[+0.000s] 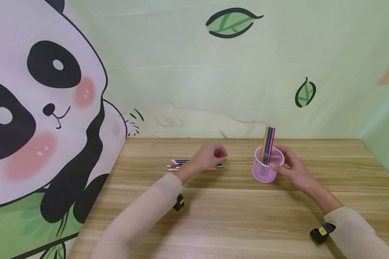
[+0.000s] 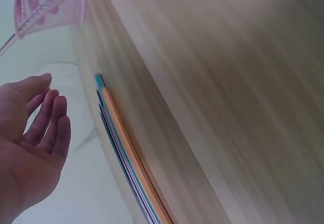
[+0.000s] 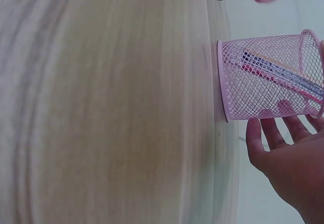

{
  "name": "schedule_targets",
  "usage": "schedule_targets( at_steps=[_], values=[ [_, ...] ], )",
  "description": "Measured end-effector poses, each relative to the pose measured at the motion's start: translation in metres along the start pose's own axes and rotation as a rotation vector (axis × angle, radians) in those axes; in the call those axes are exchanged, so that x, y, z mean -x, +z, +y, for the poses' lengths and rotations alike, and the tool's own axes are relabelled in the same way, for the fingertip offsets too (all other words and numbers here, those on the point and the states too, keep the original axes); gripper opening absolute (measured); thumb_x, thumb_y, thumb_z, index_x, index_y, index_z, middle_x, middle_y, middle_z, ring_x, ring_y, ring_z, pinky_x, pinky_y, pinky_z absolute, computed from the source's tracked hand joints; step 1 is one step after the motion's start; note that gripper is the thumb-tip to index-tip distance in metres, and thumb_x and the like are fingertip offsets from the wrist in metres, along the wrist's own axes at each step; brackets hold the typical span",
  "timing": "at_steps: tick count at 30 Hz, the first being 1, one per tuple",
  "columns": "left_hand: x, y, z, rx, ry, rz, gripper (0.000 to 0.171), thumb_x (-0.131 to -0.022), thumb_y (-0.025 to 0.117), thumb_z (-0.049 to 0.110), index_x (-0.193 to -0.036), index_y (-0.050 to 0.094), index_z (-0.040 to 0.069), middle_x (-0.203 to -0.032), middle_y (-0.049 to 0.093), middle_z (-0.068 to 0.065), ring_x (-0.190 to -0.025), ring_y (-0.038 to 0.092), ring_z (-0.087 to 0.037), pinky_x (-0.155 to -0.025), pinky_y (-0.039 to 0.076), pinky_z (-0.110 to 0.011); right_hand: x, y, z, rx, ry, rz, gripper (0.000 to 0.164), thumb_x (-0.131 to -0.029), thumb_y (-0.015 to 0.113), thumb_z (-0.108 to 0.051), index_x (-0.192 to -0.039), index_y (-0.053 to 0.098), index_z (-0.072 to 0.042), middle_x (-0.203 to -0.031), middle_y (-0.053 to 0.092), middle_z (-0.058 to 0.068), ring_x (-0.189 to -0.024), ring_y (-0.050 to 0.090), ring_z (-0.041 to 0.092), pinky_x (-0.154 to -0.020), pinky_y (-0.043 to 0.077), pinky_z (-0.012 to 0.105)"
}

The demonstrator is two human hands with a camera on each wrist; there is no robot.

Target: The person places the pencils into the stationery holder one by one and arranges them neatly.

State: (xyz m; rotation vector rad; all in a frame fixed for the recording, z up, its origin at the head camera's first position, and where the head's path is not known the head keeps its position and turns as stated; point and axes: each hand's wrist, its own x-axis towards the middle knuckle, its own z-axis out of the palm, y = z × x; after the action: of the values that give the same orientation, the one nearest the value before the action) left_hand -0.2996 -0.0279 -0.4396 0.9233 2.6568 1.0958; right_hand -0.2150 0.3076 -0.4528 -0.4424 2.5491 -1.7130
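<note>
Right hand (image 1: pixel 293 169) grips pink cylindrical mesh cup (image 1: pixel 264 172); relaxed, empty left hand (image 1: pixel 209 157) hovers at its nine o'clock, near slim multicoloured pencils (image 2: pixel 132 155).

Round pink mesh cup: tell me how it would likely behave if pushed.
The pink mesh cup is probably light for its size, as its wall is open mesh. It seems fairly stiff, since its rim looks round where the right hand holds it. A high push might tip it, because the yellow, dark and red pencils inside rise well above the rim.
</note>
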Motion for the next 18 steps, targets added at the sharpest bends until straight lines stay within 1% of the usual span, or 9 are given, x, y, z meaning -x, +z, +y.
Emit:
schedule_targets(
  at_steps=[2, 3, 4, 7, 9, 10, 11, 14, 18],
  values=[
    [0.006, -0.005, -0.005, -0.049, -0.008, -0.025, 0.006, -0.100, 0.076, 0.013, -0.100, 0.074, 0.007, -0.089, 0.070, 0.001, -0.083, 0.064, -0.012, -0.075, 0.053, -0.023, 0.000, 0.000, 0.000, 0.000, -0.002, 0.000, 0.072, -0.105, 0.069, -0.018, -0.163, 0.029, -0.004, -0.160, 0.042, 0.023, -0.151, 0.034, 0.049, -0.120, 0.030, 0.066],
    [0.010, -0.008, -0.008, -0.078, -0.011, -0.035, 0.006, -0.100, 0.076, 0.013, -0.100, 0.074, 0.007, -0.089, 0.071, 0.001, -0.083, 0.064, -0.011, -0.076, 0.054, -0.023, 0.000, 0.000, 0.000, 0.000, -0.004, 0.000, 0.072, -0.104, 0.069, -0.017, -0.163, 0.030, -0.004, -0.160, 0.042, 0.023, -0.150, 0.034, 0.049, -0.121, 0.033, 0.059],
    [0.013, -0.010, -0.011, -0.100, -0.014, -0.048, 0.006, -0.099, 0.076, 0.013, -0.100, 0.074, 0.007, -0.090, 0.071, 0.001, -0.084, 0.064, -0.011, -0.077, 0.054, -0.023, 0.000, 0.000, 0.000, 0.002, -0.006, 0.001, 0.072, -0.104, 0.070, -0.017, -0.163, 0.030, -0.004, -0.160, 0.042, 0.023, -0.150, 0.035, 0.048, -0.121, 0.035, 0.055],
    [0.021, -0.015, -0.019, -0.167, -0.005, -0.087, 0.005, -0.098, 0.077, 0.011, -0.099, 0.075, 0.007, -0.091, 0.072, 0.001, -0.085, 0.065, -0.011, -0.079, 0.056, -0.024, 0.000, -0.001, 0.000, 0.004, -0.007, 0.004, 0.071, -0.105, 0.069, -0.017, -0.162, 0.030, -0.004, -0.160, 0.043, 0.023, -0.150, 0.035, 0.047, -0.121, 0.035, 0.054],
    [0.025, -0.016, -0.022, -0.218, 0.010, -0.106, 0.004, -0.097, 0.078, 0.009, -0.099, 0.075, 0.008, -0.092, 0.071, 0.001, -0.086, 0.065, -0.011, -0.080, 0.056, -0.025, 0.000, -0.001, 0.000, 0.006, -0.008, 0.010, 0.070, -0.105, 0.069, -0.017, -0.162, 0.031, -0.003, -0.159, 0.043, 0.023, -0.149, 0.036, 0.047, -0.119, 0.038, 0.041],
    [0.026, -0.016, -0.023, -0.239, 0.015, -0.114, 0.004, -0.096, 0.078, 0.008, -0.098, 0.075, 0.008, -0.092, 0.071, 0.001, -0.086, 0.065, -0.011, -0.081, 0.056, -0.025, 0.001, -0.001, 0.000, 0.005, -0.009, 0.012, 0.070, -0.105, 0.069, -0.016, -0.162, 0.030, -0.002, -0.159, 0.043, 0.024, -0.149, 0.036, 0.047, -0.119, 0.038, 0.042],
    [0.028, -0.016, -0.024, -0.264, 0.021, -0.120, 0.004, -0.096, 0.079, 0.008, -0.097, 0.075, 0.009, -0.091, 0.070, 0.001, -0.086, 0.065, -0.011, -0.081, 0.056, -0.026, 0.001, -0.001, 0.000, 0.004, -0.014, 0.014, 0.070, -0.105, 0.069, -0.016, -0.162, 0.030, -0.002, -0.159, 0.043, 0.025, -0.148, 0.036, 0.048, -0.118, 0.039, 0.037],
    [0.032, -0.015, -0.025, -0.321, 0.035, -0.128, 0.005, -0.095, 0.079, 0.007, -0.096, 0.075, 0.009, -0.091, 0.069, 0.001, -0.085, 0.064, -0.011, -0.080, 0.056, -0.025, 0.001, -0.001, 0.000, 0.012, -0.021, 0.012, 0.070, -0.104, 0.069, -0.016, -0.162, 0.031, -0.002, -0.158, 0.044, 0.025, -0.148, 0.037, 0.048, -0.108, 0.039, 0.019],
    [0.035, -0.013, -0.027, -0.352, 0.046, -0.134, 0.004, -0.096, 0.078, 0.007, -0.098, 0.075, 0.008, -0.093, 0.069, 0.001, -0.085, 0.064, -0.011, -0.079, 0.056, -0.024, 0.001, 0.000, 0.000, 0.011, -0.018, 0.003, 0.071, -0.104, 0.069, -0.017, -0.162, 0.031, -0.003, -0.159, 0.043, 0.024, -0.149, 0.037, 0.048, -0.107, 0.039, 0.015]
  ],
)
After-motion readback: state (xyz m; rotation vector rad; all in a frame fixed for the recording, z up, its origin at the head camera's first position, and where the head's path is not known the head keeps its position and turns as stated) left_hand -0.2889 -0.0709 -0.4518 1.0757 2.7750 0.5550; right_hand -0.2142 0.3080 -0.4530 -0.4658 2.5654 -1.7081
